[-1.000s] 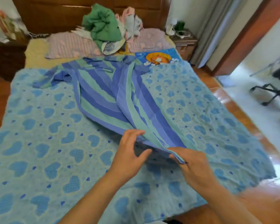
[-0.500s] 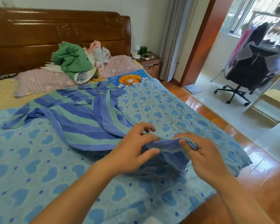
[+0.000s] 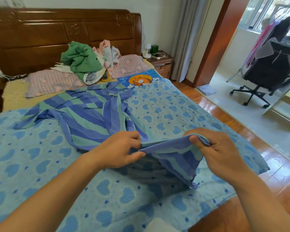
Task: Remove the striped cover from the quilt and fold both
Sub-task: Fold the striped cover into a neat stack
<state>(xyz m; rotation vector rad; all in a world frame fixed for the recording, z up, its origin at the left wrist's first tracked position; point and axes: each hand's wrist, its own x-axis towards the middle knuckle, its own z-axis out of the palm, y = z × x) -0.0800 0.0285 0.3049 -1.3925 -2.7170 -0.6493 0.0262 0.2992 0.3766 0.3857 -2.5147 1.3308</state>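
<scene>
The striped cover point(image 3: 90, 118), in blue, purple and green bands, lies crumpled across the middle of the bed on top of the light-blue quilt point(image 3: 32, 158) with its heart pattern. My left hand point(image 3: 117, 151) pinches the cover's near edge between thumb and fingers. My right hand point(image 3: 214, 149) grips the same edge further right, fingers curled over it. The stretch of edge between both hands is lifted off the quilt, and a fold of cover hangs below it.
A pile of green and pink clothes point(image 3: 84, 62) sits on pink pillows point(image 3: 57, 81) by the wooden headboard point(image 3: 60, 30). A nightstand point(image 3: 159, 61) stands at the right. A black office chair point(image 3: 261, 77) stands beyond the doorway. Wooden floor point(image 3: 241, 143) runs along the bed's right side.
Both hands have lifted the cover's near edge higher and moved apart, stretching it between them. My view has tilted up toward the headboard and doorway.
</scene>
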